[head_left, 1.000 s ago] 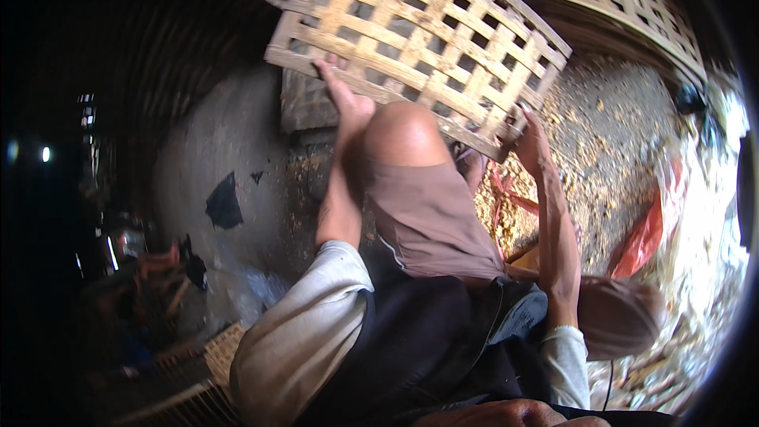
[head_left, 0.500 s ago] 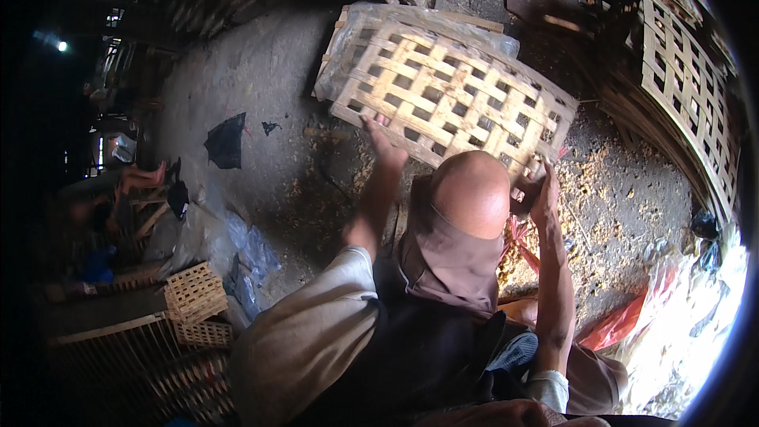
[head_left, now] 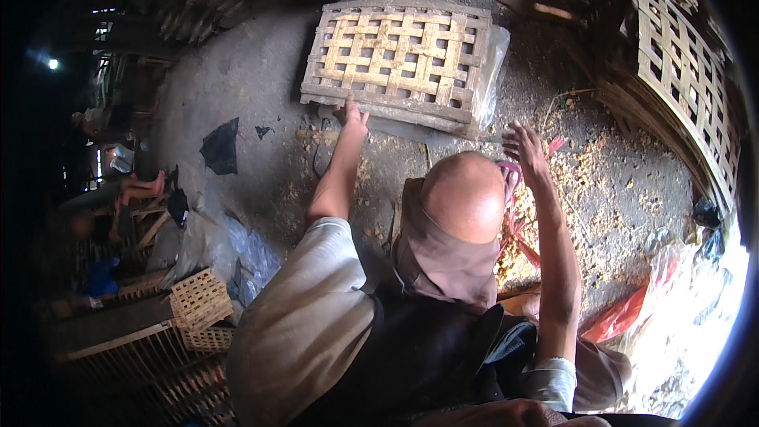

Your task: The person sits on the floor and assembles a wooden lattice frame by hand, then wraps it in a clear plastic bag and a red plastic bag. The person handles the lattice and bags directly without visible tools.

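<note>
A rectangular woven bamboo rack (head_left: 395, 96) with a wooden frame lies flat ahead of me, on top of a clear plastic sheet (head_left: 496, 59) and what looks like another flat piece beneath. My left hand (head_left: 350, 113) is at the rack's near left edge, its index finger stretched out onto the frame and the other fingers loosely bent. Off the rack's near right corner, my right hand (head_left: 525, 148) hovers with fingers apart and holds nothing. My bent knee rises between the two arms.
More woven racks (head_left: 689, 71) are stacked at the right. Yellowish crumbs (head_left: 581, 174) litter the floor around a red strip. Plastic sheets and bags (head_left: 672, 324) lie at the lower right. Small woven baskets (head_left: 200, 300) and another person's leg (head_left: 142, 188) show at the left.
The woven rack has moved away and to the left, and now sits squarely on the pile. My right hand has let go of it; my left hand followed it forward.
</note>
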`<state>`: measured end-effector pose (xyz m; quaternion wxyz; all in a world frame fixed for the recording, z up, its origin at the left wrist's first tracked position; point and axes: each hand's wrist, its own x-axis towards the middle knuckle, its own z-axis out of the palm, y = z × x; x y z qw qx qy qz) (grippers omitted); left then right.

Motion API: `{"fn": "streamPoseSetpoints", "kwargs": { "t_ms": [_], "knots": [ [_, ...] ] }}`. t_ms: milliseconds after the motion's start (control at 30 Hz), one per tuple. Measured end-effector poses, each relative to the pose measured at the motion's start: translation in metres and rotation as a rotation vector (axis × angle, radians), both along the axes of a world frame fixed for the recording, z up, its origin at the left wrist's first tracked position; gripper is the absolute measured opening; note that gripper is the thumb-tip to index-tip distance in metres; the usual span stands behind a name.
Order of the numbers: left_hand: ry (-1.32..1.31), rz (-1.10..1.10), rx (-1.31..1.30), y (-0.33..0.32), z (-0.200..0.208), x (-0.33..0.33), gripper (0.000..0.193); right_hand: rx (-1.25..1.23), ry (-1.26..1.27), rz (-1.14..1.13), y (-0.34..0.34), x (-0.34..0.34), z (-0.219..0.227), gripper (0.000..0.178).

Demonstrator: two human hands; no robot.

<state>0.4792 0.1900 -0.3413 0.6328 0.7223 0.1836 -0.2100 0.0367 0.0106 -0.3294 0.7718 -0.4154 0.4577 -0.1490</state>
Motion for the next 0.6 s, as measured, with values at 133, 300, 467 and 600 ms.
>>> {"fn": "streamPoseSetpoints", "kwargs": {
  "t_ms": [133,300,467,600],
  "knots": [
    [0.067,-0.050,-0.041,-0.026,-0.025,-0.043,0.100,0.020,0.066,-0.074,0.033,-0.094,-0.047,0.049],
    [0.083,-0.092,0.354,-0.049,-0.050,-0.034,0.116,0.153,0.065,-0.266,0.066,-0.157,-0.083,0.056],
    [0.148,-0.347,0.121,-0.037,-0.057,0.009,0.094,0.179,0.004,-0.350,0.087,-0.163,-0.107,0.053],
    [0.227,-0.298,0.130,-0.056,-0.070,-0.033,0.080,0.181,0.092,-0.411,0.103,-0.174,-0.084,0.039]
  ]
}}
